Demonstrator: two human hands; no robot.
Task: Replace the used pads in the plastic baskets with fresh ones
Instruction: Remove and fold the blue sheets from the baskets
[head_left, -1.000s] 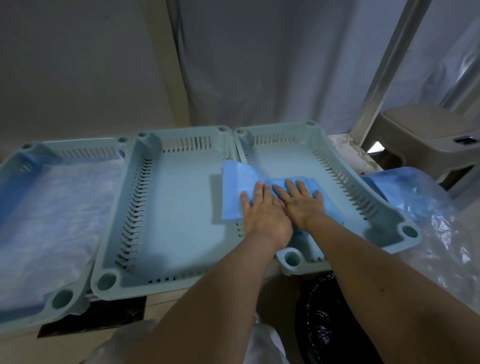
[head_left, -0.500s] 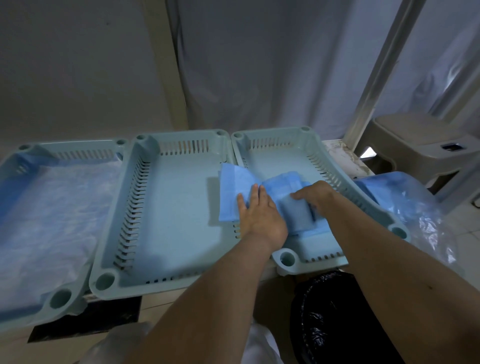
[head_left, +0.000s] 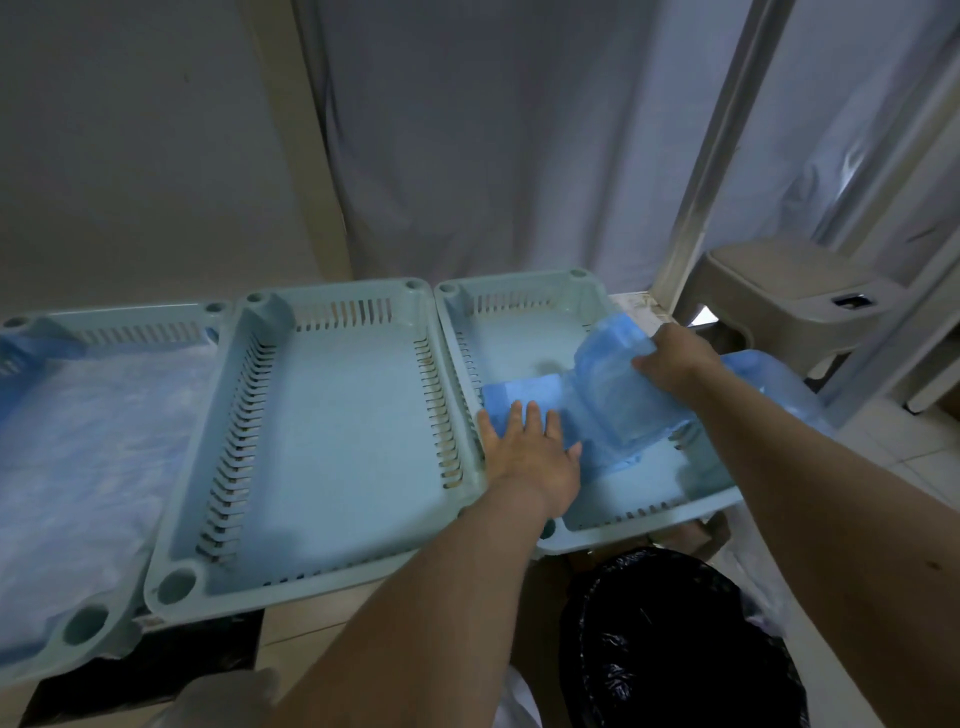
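Both hands work at the right basket (head_left: 524, 291), one of three pale green plastic baskets set side by side. Furthest left, the left basket (head_left: 156, 312) holds a spread pad (head_left: 78, 441) lying flat across its floor, white with blue showing at the edges. Next to it, the middle basket (head_left: 337, 296) shows its bare bottom. At the near left side of the right basket, the left hand (head_left: 530, 447) lies flat with straight fingers, pressing down the folded end of a blue pad (head_left: 613, 395). From under that palm the pad runs rightward and rises off the basket floor, partly unfolded. Its raised far end is pinched by the right hand (head_left: 675, 358), fingers curled round the edge, above the basket's right wall. Beyond that hand sits a clear plastic bag (head_left: 769, 384) with blue inside, and further back a beige stool (head_left: 779, 291). Below the basket's near edge stands a bin with a black liner (head_left: 675, 649).
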